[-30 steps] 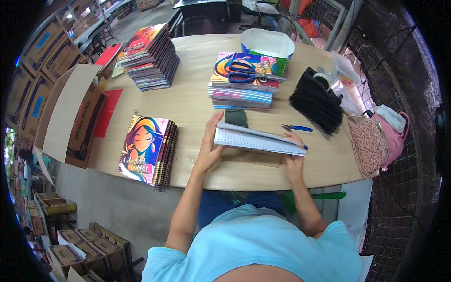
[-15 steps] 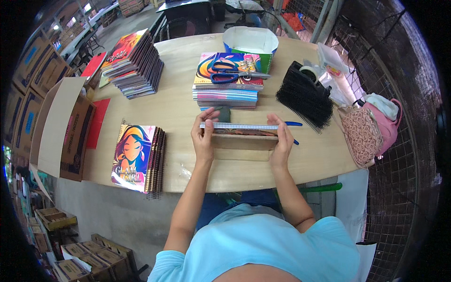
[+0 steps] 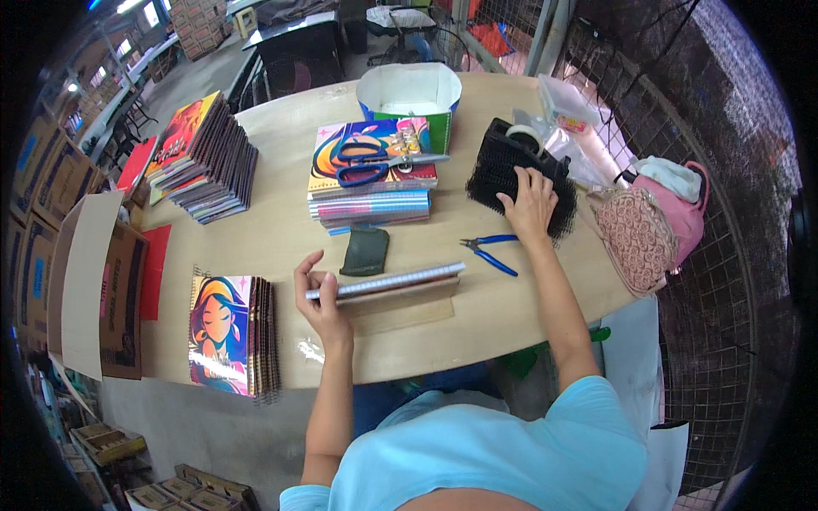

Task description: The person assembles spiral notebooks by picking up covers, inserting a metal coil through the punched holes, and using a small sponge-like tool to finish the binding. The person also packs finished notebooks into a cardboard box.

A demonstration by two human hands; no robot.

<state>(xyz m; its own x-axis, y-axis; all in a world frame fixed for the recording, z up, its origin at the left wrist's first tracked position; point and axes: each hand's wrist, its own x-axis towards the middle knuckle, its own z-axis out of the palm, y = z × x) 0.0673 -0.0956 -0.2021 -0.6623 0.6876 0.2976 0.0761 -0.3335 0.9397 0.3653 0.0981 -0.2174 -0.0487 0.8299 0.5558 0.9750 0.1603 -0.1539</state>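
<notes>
Right fingers (image 3: 535, 183) spread, slightly bent, over black coils (image 3: 494, 175); pile's long axis slants far left to near right, right fingers nearer. Left fingers (image 3: 304, 268) grip page block (image 3: 400, 280) by left end.

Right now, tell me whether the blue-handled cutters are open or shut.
Open: the blue-handled cutters lie on the table with their handles spread apart.

Scissors (image 3: 400, 161): on the central notebook stack (image 3: 371, 207).
Tray (image 3: 409, 88): behind that stack.
Cutters (image 3: 482, 248): on the worktop (image 3: 486, 332), before the coil bundle (image 3: 494, 175).
Carton (image 3: 119, 307): left of the stacks.
Handbag (image 3: 635, 230): right of the coil bundle.
</notes>
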